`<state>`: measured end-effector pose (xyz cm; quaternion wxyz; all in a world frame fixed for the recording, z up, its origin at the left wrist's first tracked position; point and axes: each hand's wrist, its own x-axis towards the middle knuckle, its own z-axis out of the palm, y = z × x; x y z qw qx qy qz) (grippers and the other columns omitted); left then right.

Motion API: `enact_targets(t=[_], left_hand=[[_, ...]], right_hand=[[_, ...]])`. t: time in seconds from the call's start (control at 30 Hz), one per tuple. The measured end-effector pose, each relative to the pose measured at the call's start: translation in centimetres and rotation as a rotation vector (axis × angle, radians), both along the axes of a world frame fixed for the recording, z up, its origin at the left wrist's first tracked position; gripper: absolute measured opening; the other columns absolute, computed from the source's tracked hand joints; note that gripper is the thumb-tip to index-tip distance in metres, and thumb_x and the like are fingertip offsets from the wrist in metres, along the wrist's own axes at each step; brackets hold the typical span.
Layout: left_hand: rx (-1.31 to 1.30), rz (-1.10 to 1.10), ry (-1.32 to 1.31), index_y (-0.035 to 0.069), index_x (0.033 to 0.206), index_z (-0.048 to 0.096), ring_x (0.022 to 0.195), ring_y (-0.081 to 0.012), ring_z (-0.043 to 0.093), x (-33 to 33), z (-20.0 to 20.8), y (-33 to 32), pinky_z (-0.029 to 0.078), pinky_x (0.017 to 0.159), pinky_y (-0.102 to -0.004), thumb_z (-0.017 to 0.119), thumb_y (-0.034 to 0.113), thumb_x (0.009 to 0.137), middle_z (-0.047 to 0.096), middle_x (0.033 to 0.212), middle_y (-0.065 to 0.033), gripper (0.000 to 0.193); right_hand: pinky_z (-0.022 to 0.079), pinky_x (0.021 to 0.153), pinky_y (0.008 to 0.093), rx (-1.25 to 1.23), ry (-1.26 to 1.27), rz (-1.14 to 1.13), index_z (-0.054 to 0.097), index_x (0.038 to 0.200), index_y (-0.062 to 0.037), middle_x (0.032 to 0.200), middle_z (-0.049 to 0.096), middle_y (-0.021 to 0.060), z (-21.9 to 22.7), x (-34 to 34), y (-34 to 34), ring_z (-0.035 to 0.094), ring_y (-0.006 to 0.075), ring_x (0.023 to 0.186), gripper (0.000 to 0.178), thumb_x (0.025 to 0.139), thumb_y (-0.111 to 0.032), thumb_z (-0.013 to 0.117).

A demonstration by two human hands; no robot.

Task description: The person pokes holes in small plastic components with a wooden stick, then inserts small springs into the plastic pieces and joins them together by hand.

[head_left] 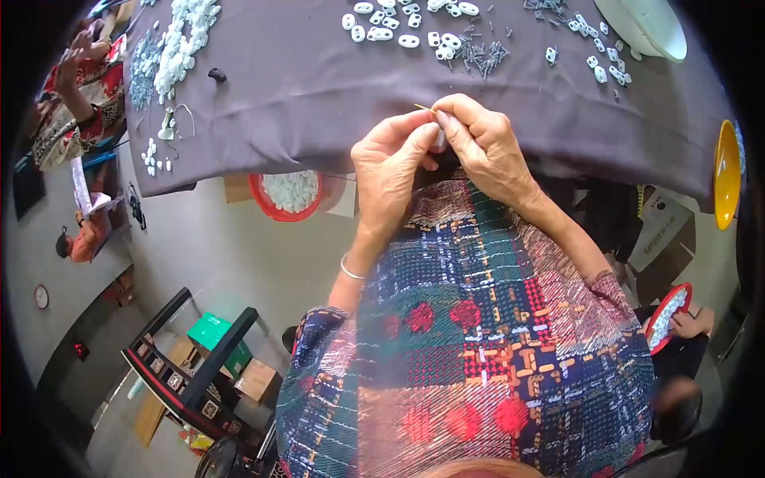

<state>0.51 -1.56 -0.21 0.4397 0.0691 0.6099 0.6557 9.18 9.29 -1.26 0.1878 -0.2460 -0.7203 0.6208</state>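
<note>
Pinching a small white piece [439,137] between both hands at the near edge of a table covered in grey cloth [303,88]

Fingertips of the left hand [390,171] and the right hand [482,143] are meeting and clenching around the white piece, and a thin yellowish pin [423,107] is sticking out above them; which hand is gripping the pin cannot be told. Loose white oval pieces [382,32] and a scatter of small grey pins [478,54] are lying on the cloth beyond the hands, a heap of white pieces [182,44] is sitting far left, a white bowl [649,28] is standing at the far right corner, a yellow bowl [725,171] is sitting at the right edge, and a red basket of white pieces [288,193] is resting below the table edge, left of the left hand
</note>
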Motion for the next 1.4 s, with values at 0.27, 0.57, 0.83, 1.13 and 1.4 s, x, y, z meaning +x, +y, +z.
enact_targets(t=[0.27,0.57,0.83,1.13,1.4], left_hand=[[0.155,0.136,-0.347,0.0,0.106,0.055,0.081,-0.0156,0.063,0.1,-0.4,0.0,0.05,0.062,-0.0208,0.059,0.006,0.085,0.061,0.094,-0.0069,0.022],[0.214,0.244,-0.326,0.003,0.102,0.052,0.086,-0.0152,0.062,0.0,-0.7,-0.1,0.05,0.064,-0.021,0.058,0.007,0.087,0.061,0.093,-0.0074,0.016],[0.229,0.237,-0.362,0.002,0.101,0.052,0.084,-0.0152,0.062,-0.1,-0.7,-0.1,0.051,0.064,-0.0217,0.058,0.007,0.087,0.061,0.093,-0.0077,0.016],[0.257,0.263,-0.374,0.002,0.102,0.052,0.084,-0.0156,0.062,0.2,-1.2,-0.1,0.052,0.066,-0.0232,0.057,0.006,0.087,0.061,0.093,-0.0083,0.017],[0.221,0.298,-0.308,0.002,0.099,0.057,0.078,-0.0136,0.061,0.2,-1.3,0.3,0.05,0.061,-0.0217,0.06,0.005,0.085,0.063,0.088,-0.0077,0.015]], right_hand=[[0.042,0.054,0.0217,0.104,0.061,-0.098,0.057,0.096,0.0018,0.073,0.059,0.0022,0.5,0.5,0.5,0.051,0.0061,0.061,0.012,0.09,-0.006,0.05],[0.045,0.051,0.0324,0.431,-0.042,0.089,0.056,0.094,0.0018,0.07,0.058,0.0169,1.3,1.3,0.0,0.062,0.0279,0.059,0.011,0.083,0.002,0.054],[0.045,0.049,0.0377,0.461,-0.063,0.075,0.053,0.088,-0.0019,0.065,0.057,0.0155,1.0,0.8,-0.5,0.06,0.0315,0.057,0.008,0.08,-0.004,0.055],[0.045,0.047,0.0393,0.524,-0.11,0.073,0.052,0.085,-0.0033,0.062,0.056,0.0149,0.7,0.6,-0.9,0.059,0.0321,0.055,0.006,0.08,-0.005,0.055],[0.046,0.05,0.0387,0.534,-0.083,0.044,0.053,0.09,-0.0021,0.066,0.057,0.0147,0.0,0.3,-1.2,0.06,0.0307,0.058,0.01,0.081,-0.001,0.056]])
